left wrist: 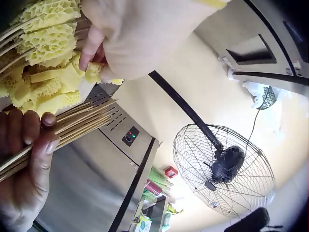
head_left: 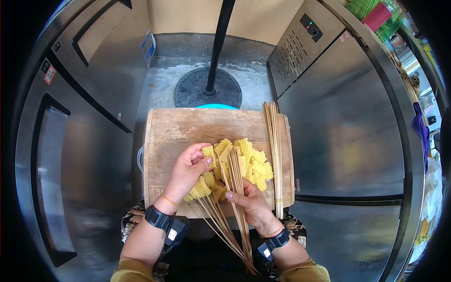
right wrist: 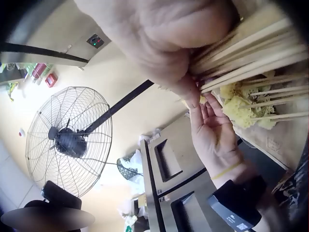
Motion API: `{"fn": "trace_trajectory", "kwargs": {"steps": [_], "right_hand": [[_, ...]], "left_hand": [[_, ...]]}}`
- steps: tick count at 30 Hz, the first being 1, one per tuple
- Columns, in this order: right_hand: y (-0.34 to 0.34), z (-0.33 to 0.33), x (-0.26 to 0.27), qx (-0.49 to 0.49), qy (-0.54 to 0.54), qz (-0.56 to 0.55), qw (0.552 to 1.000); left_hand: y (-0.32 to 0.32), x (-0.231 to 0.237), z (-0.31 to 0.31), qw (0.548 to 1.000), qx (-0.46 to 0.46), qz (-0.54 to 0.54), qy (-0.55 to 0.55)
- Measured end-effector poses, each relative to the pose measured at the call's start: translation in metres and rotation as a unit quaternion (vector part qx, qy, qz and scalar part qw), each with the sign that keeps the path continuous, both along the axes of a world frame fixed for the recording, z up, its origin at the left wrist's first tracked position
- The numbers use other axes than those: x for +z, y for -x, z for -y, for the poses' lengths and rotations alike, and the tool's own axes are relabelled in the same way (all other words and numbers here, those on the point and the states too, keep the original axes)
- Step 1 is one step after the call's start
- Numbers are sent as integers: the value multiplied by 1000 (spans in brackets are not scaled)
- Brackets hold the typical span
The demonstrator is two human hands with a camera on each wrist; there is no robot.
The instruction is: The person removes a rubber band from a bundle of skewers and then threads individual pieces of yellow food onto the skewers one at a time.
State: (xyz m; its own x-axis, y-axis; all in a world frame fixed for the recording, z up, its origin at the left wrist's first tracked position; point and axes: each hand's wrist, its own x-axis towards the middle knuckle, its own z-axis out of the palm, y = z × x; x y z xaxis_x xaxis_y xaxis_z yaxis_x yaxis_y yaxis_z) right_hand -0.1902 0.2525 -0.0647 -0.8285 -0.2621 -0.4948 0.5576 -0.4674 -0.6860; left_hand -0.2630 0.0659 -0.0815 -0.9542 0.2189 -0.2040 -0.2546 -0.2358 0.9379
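Note:
My left hand (head_left: 184, 170) pinches a piece of yellow honeycomb tripe (head_left: 208, 152) between thumb and fingers, over the left of the tripe pile (head_left: 258, 170). In my right hand (head_left: 255, 205) is a bundle of bamboo skewers (head_left: 237, 176), gripped with the tips pointing away from me. One skewer (head_left: 222, 170) slants out from that bundle, its tip close to the pinched piece. Below the left hand lie pieces of skewered tripe (head_left: 199, 189), their sticks running toward my lap. The left wrist view shows the honeycomb texture of the skewered tripe (left wrist: 50, 43) closely.
Everything lies on a wooden cutting board (head_left: 171, 127). A tall bundle of skewers (head_left: 274, 155), banded near its lower end, lies along the board's right side. Steel cabinets (head_left: 343, 117) flank both sides. Beyond the board stands a black pole on a round base (head_left: 188, 89).

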Motion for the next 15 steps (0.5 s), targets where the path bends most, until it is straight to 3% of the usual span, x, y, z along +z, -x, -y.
{"fn": "trace_trajectory", "kwargs": {"steps": [6, 12, 15], "right_hand": [[-1, 5, 3, 24, -113, -38, 993], [2, 5, 16, 60, -132, -10, 989], [0, 9, 3, 20, -98, -58, 993]], "left_hand": [[1, -6, -3, 999, 49, 0, -1], [2, -4, -3, 997, 69, 7, -16], [2, -4, -1, 998, 65, 15, -21]]}}
